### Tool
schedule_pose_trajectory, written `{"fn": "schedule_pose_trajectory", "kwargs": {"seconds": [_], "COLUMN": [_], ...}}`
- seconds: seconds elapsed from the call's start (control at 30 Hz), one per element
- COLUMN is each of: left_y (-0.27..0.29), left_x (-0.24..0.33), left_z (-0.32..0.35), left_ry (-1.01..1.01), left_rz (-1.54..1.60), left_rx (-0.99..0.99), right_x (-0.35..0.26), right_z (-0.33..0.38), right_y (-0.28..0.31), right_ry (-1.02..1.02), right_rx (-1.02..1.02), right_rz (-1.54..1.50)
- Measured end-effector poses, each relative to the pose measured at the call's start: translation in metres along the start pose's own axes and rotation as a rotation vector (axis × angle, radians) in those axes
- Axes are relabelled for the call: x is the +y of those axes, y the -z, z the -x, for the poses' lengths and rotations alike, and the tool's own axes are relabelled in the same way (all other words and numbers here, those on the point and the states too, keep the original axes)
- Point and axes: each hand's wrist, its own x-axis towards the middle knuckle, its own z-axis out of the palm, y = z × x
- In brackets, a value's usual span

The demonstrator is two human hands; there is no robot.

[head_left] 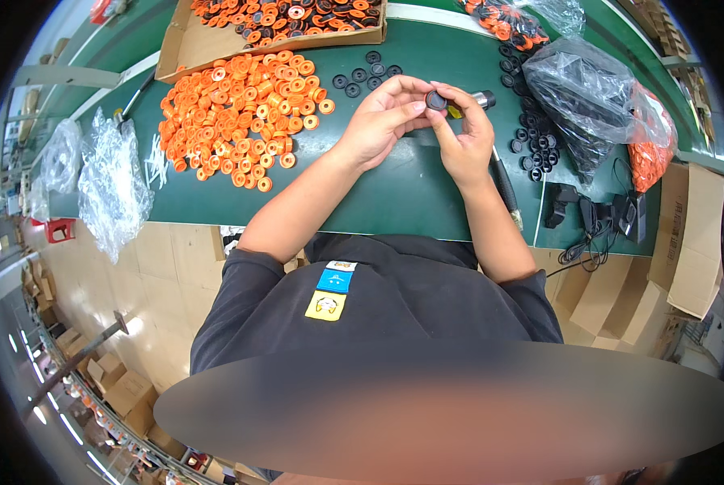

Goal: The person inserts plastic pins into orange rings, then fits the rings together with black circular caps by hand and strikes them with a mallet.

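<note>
A small round black plastic part point(436, 100) is held up between both hands above the green table. My right hand point(467, 137) pinches it between thumb and fingers. From the other side, my left hand point(384, 120) closes on it with the thumb and fingertips. Behind my right hand lies a hammer-like tool with a metal head point(485, 99) and a dark handle point(503, 184), partly hidden by that hand. Left of my hands, a large heap of orange ring-shaped parts point(240, 113) spreads over the table. Several loose black round parts point(359, 75) lie just beyond my left hand.
A cardboard tray point(192, 40) of orange and black pieces stands at the back. More black rings point(540, 149) lie to the right, beside plastic bags point(580, 81) and a cabled black device point(624, 214). Clear plastic point(115, 178) hangs over the left edge; an open carton point(685, 242) stands right.
</note>
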Motion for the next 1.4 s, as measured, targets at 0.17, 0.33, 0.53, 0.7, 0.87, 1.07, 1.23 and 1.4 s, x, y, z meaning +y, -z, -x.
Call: {"fn": "schedule_pose_trajectory", "kwargs": {"seconds": [0.17, 0.33, 0.53, 0.7, 0.87, 1.07, 1.23, 1.4], "left_y": [0.010, 0.015, 0.009, 0.011, 0.011, 0.012, 0.015, 0.017], "left_x": [-0.013, -0.013, -0.009, -0.006, -0.007, -0.011, -0.015, -0.015], "left_z": [0.005, 0.008, 0.006, 0.006, 0.007, 0.007, 0.008, 0.008], "left_ry": [-0.004, 0.021, 0.016, 0.046, 0.040, -0.031, -0.102, -0.097], "left_rz": [-0.087, -0.030, -0.003, -0.007, -0.098, -0.209, -0.295, -0.317], "left_rx": [0.057, 0.065, 0.094, 0.107, 0.109, 0.131, 0.136, 0.155], "right_x": [0.007, 0.000, -0.002, 0.002, -0.001, 0.000, -0.006, -0.005], "right_z": [0.007, 0.001, 0.007, 0.007, 0.006, 0.005, 0.002, 0.002], "right_y": [0.000, 0.008, 0.001, 0.002, 0.004, 0.009, 0.010, 0.011], "right_ry": [-0.100, 0.033, -0.223, -0.164, -0.137, -0.048, 0.015, 0.042], "right_rx": [-0.019, -0.156, -0.091, -0.061, -0.029, -0.033, -0.056, -0.084], "right_rz": [-0.066, 0.155, -0.178, -0.175, -0.050, 0.051, 0.113, 0.179]}}
